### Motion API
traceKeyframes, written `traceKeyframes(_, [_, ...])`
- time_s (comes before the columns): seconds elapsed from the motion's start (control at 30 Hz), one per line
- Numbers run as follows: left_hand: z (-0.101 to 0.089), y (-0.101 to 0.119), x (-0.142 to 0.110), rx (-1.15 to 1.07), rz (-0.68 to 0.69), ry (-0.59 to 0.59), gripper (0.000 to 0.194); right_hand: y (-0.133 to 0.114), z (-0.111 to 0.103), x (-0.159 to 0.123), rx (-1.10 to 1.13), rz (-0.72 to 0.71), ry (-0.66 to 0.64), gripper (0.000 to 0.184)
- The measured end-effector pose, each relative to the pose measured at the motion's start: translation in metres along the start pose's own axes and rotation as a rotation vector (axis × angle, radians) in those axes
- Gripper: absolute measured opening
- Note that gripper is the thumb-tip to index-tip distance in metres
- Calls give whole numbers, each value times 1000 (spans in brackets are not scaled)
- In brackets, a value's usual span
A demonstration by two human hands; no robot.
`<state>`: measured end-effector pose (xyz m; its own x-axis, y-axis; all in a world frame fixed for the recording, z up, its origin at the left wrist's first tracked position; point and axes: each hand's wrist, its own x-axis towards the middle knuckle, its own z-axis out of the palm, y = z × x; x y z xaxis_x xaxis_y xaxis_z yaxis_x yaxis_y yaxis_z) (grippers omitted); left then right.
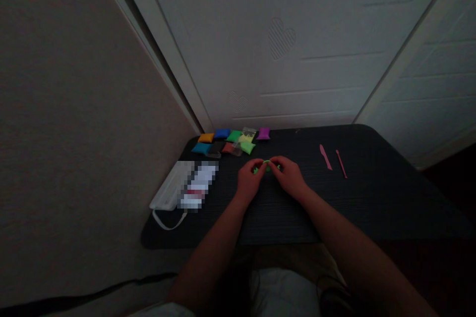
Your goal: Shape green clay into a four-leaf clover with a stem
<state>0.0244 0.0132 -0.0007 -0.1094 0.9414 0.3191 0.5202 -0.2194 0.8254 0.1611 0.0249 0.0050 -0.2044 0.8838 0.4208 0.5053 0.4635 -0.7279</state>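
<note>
My left hand (250, 178) and my right hand (288, 174) meet over the middle of a dark table (372, 198). Both have their fingers curled and pinch a small piece of bright green clay (266, 164) between them. The clay shows only as small green bits between the fingertips; most of it is hidden. Just beyond the hands lie several small coloured clay packets (230, 141) in orange, blue, green, purple, teal, red and dark tones.
Two pink plastic modelling tools (326, 157) lie to the right of the hands. A white box with a strap (182, 190) sits at the table's left edge. A white panelled door stands behind the table, a beige wall at left.
</note>
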Motion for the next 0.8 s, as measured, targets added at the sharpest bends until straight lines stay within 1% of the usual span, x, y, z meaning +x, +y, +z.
traceKeyframes(0.23, [0,-5,0,86,55,19,22,-2,-1,-1,-75,-66,20,17])
traceKeyframes(0.4, [0,-5,0,86,87,13,20,-3,-1,0,-73,-80,13,18])
traceKeyframes(0.53, [0,-4,0,88,79,36,19,-1,0,-1,-70,-93,-2,18])
traceKeyframes(0.67, [-1,-3,-1,92,105,12,19,-1,0,-1,-110,-84,-10,14])
traceKeyframes(0.8, [-2,0,-1,102,128,9,19,-3,-1,-1,-117,-78,-2,15])
